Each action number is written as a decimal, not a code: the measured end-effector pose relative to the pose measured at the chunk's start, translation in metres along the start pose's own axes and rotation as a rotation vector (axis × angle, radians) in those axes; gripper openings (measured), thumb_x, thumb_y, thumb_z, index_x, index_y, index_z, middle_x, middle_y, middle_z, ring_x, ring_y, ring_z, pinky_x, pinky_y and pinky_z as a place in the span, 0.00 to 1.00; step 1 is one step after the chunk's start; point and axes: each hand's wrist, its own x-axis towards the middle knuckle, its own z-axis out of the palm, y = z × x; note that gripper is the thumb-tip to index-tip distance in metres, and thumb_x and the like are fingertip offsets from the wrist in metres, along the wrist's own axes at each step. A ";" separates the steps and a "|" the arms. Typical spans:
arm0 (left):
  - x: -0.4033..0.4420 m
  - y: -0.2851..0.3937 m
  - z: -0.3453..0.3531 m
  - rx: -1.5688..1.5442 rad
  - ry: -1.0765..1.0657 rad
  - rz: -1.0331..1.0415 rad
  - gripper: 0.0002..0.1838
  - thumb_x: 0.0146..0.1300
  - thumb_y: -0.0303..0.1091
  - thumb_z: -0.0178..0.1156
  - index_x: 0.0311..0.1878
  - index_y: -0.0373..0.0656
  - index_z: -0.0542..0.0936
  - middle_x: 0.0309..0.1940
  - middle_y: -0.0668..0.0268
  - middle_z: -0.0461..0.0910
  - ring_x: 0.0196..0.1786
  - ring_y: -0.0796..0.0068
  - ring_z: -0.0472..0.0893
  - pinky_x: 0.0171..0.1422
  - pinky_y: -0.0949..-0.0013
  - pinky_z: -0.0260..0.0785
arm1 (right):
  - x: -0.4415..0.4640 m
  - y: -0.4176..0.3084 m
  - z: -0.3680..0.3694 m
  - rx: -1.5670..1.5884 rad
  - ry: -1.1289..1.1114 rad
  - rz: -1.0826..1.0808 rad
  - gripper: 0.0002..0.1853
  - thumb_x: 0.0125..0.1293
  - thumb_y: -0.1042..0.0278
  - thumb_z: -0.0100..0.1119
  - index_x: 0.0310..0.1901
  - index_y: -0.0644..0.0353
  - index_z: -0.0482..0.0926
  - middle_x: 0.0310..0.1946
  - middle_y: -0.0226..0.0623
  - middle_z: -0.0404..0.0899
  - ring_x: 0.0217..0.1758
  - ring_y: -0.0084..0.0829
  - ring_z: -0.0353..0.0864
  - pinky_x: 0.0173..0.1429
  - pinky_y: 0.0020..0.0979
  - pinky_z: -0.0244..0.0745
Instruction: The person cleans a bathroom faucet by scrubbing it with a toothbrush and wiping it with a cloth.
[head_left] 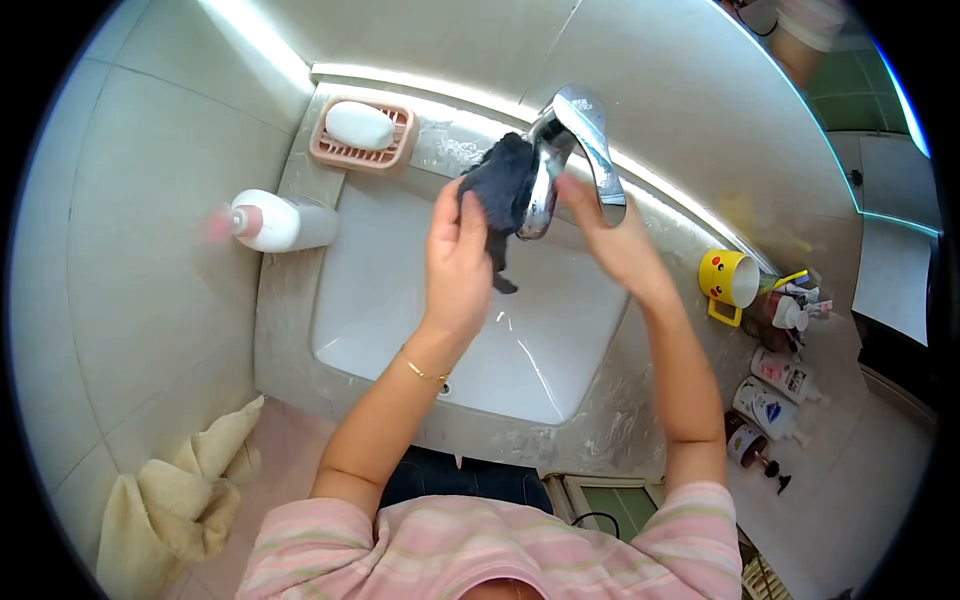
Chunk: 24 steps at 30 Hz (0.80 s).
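Observation:
My left hand is closed on a dark grey cloth and presses it to the left side of the chrome faucet. One end of the cloth hangs down over the white sink. On the faucet's other side, my right hand reaches up beside the spout, partly behind the faucet's lever handle. A fingertip is close to the spout; whether it touches cannot be made out. The lever hides most of that hand's fingers.
A pink soap dish with white soap sits at the back left, near a white pump bottle. Right of the sink are a yellow cup and several bottles. A beige towel hangs lower left.

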 end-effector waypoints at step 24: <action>-0.014 -0.028 0.016 -0.541 0.001 -0.151 0.25 0.78 0.46 0.29 0.70 0.44 0.59 0.69 0.65 0.62 0.71 0.69 0.60 0.78 0.62 0.47 | -0.001 -0.002 -0.019 0.002 -0.447 0.182 0.31 0.69 0.40 0.51 0.48 0.68 0.77 0.35 0.36 0.79 0.40 0.25 0.75 0.47 0.30 0.72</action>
